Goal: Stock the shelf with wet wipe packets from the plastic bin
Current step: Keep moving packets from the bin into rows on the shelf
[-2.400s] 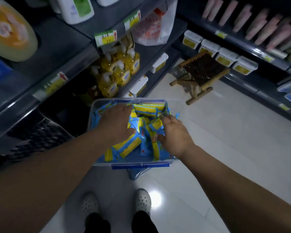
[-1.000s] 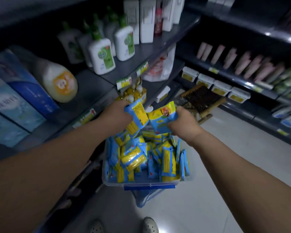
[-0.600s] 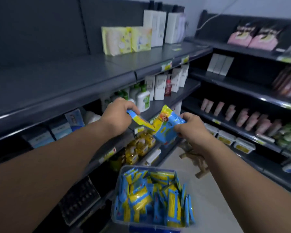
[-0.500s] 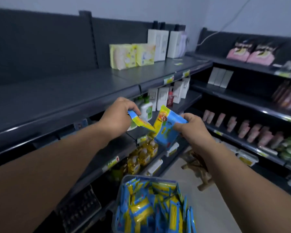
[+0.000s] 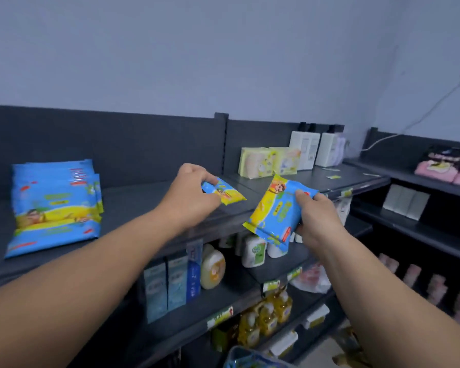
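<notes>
We see both bare arms stretched forward and up toward the top shelf (image 5: pixel 144 208), the dark board running across the middle of the view. The left hand (image 5: pixel 190 199) is over the front part of the top shelf, knuckles up, with fingers and thumb curled round the near end of the left packet (image 5: pixel 225 193). That blue and yellow wet wipe packet lies nearly flat, low over the top shelf; we cannot tell whether it touches the board. The right hand (image 5: pixel 318 220) is in front of the top shelf's edge, off the board. Its thumb is on the printed face of the right packet (image 5: pixel 275 211) and its fingers wrap behind it. This packet is tilted, its upper corner leaning toward the top shelf and its lower edge hanging below the shelf's front lip. The hands are apart, each gripping its own packet, and the packets do not touch.

At the left end of the top shelf a stocked row (image 5: pixel 55 205) of the same blue packets stands leaning back, well apart from the left hand. Further right along the top shelf, pale yellow packs (image 5: pixel 267 160) and white bottles (image 5: pixel 316 148) stand against the back panel. Far below the top shelf, at the bottom edge of the view, the rim of the plastic bin (image 5: pixel 233 353) shows.
</notes>
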Demonstrator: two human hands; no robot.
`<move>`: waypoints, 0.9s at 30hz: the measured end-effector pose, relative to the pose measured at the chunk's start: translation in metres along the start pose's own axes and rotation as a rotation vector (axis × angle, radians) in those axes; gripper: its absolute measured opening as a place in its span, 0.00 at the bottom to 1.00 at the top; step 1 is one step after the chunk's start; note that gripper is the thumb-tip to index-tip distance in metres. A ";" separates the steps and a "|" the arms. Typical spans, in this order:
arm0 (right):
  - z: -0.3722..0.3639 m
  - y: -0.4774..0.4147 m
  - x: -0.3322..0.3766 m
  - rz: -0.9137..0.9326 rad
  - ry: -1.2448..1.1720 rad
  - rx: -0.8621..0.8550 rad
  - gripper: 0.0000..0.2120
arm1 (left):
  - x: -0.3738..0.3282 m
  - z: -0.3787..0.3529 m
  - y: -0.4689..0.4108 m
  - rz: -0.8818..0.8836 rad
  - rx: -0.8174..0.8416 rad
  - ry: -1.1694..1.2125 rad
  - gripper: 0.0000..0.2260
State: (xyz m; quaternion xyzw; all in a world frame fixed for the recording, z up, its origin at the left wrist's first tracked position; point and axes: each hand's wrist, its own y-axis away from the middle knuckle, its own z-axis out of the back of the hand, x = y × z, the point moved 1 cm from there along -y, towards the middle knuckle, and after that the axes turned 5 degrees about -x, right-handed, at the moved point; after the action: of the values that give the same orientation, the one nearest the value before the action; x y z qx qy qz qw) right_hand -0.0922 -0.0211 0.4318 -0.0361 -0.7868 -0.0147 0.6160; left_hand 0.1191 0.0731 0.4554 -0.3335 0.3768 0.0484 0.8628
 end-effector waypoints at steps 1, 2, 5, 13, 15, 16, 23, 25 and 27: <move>-0.011 0.000 0.002 -0.011 -0.010 0.018 0.04 | 0.004 0.010 -0.001 0.033 -0.012 0.013 0.08; -0.023 0.001 0.003 -0.023 -0.018 0.045 0.06 | 0.009 0.020 -0.003 0.071 -0.026 0.029 0.06; -0.062 0.007 0.005 -0.065 -0.011 0.121 0.08 | 0.022 0.050 -0.005 0.104 -0.123 -0.018 0.05; -0.164 0.031 -0.006 -0.234 0.095 0.368 0.03 | 0.060 0.138 0.004 0.257 -0.351 -0.138 0.31; -0.187 0.040 -0.007 -0.212 0.129 0.439 0.11 | 0.070 0.159 0.008 0.324 -0.388 -0.129 0.39; -0.198 0.045 -0.007 -0.185 0.153 0.472 0.14 | 0.074 0.169 0.010 0.356 -0.407 -0.114 0.41; -0.254 0.075 0.002 0.215 0.450 0.786 0.08 | 0.111 0.213 0.019 0.519 -0.491 0.112 0.26; -0.265 0.081 0.002 0.291 0.490 0.879 0.08 | 0.116 0.220 0.022 0.572 -0.447 0.228 0.17; -0.274 0.088 0.001 0.329 0.526 1.004 0.09 | 0.120 0.224 0.025 0.639 -0.405 0.303 0.12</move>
State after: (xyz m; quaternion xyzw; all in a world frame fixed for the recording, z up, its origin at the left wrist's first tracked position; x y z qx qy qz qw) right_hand 0.1800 0.0480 0.4967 0.1431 -0.5022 0.4468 0.7264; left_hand 0.3340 0.2092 0.4706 -0.3661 0.5674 0.3376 0.6558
